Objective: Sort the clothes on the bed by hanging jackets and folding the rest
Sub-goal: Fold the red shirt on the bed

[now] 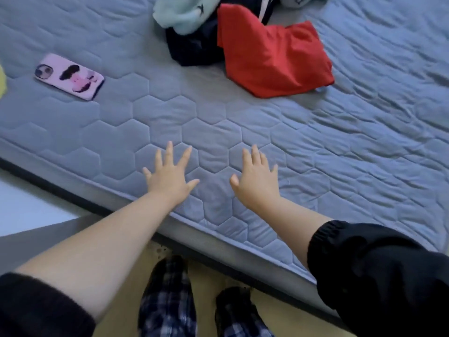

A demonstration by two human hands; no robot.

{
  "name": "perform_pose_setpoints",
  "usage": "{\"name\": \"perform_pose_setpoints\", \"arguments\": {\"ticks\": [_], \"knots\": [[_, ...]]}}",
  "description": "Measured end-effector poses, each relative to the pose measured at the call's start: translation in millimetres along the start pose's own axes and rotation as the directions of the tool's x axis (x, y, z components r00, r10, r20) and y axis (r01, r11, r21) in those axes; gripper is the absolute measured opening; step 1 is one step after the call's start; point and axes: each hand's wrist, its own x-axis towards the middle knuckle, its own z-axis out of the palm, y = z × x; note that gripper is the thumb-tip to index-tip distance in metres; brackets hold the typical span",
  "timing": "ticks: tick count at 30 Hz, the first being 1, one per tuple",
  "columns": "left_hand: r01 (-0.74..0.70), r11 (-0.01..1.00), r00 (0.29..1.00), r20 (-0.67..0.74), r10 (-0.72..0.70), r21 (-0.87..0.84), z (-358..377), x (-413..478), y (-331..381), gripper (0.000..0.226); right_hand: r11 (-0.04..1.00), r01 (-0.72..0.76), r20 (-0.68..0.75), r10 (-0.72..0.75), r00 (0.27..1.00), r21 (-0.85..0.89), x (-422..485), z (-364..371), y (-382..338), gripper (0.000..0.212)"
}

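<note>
Hanging over the bed (243,117), left hand (170,176) and right hand (257,183) spread; clothes pile (243,45) cropped.

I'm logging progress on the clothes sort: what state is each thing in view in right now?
left hand: open, fingers spread, empty.
right hand: open, empty.
mint garment: bunched, topmost in the pile.
dark garment: heaped, partly under the mint garment.
red garment: rumpled on the mattress, not hung.
phone: lying face down, apart from the pile.

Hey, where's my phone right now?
In the head view, the phone lies on the mattress at the left, well left of the clothes pile and beyond the left hand.
</note>
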Motion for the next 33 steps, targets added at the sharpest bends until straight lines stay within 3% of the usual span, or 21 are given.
{"name": "perform_pose_setpoints", "arguments": {"ticks": [6, 11, 13, 15, 17, 19, 22, 26, 29, 31, 33], "knots": [[-0.014, 0.994, 0.995, -0.100, 0.024, 0.106, 11.0, 102.1, 10.4, 0.118, 0.992, -0.085, -0.224, 0.105, 0.969, 0.098, 93.2, 4.7, 14.3, 0.077], [0.019, 0.984, 1.000, -0.001, -0.019, 0.180, 23.1, 142.0, 16.1, 0.125, 0.985, -0.067, -0.475, 0.136, 0.870, 0.159, 186.9, -34.3, 4.9, 0.088], [0.027, 0.987, 1.000, 0.005, -0.028, 0.161, 26.4, 150.7, 18.1, 0.129, 0.968, -0.124, -0.484, 0.218, 0.848, 0.218, 223.7, -52.0, 6.2, 0.092], [0.023, 0.989, 1.000, 0.004, -0.024, 0.144, 28.1, 153.2, 17.5, 0.130, 0.958, -0.219, -0.421, 0.278, 0.863, 0.184, 249.0, -63.6, 9.5, 0.083], [0.022, 0.990, 1.000, -0.004, -0.022, 0.143, 29.7, 153.4, 15.7, 0.130, 0.971, -0.238, -0.418, 0.230, 0.879, 0.033, 260.0, -62.8, 12.9, 0.050], [0.028, 0.990, 1.000, -0.008, -0.027, 0.137, 30.3, 154.8, 15.3, 0.131, 0.985, -0.166, -0.471, 0.122, 0.874, -0.053, 256.0, -54.5, 13.0, 0.026], [0.030, 0.993, 0.999, -0.023, -0.028, 0.116, 30.6, 156.0, 14.5, 0.134, 0.996, 0.080, -0.547, -0.044, 0.836, 0.042, 229.8, -37.5, -1.1, 0.014], [0.020, 0.998, 0.993, -0.121, -0.012, 0.065, 42.9, 151.0, 10.8, 0.136, 0.877, 0.475, -0.552, -0.359, 0.753, 0.078, 181.5, -10.4, -26.2, 0.008], [0.019, 1.000, 0.991, -0.132, -0.019, 0.004, 42.0, 155.3, 12.4, 0.137, 0.861, 0.495, -0.681, -0.290, 0.672, 0.121, 182.6, -1.1, -31.1, 0.011], [0.023, 0.999, 0.991, -0.130, -0.027, -0.031, 40.7, 155.0, 11.7, 0.137, 0.900, 0.400, -0.621, -0.215, 0.754, 0.174, 189.4, 12.8, -37.1, 0.015], [0.012, 0.998, 0.981, -0.191, -0.026, -0.070, 46.2, 154.2, 9.4, 0.139, 0.961, 0.262, -0.442, -0.199, 0.875, 0.086, 196.9, 33.8, -40.1, 0.037]]}}
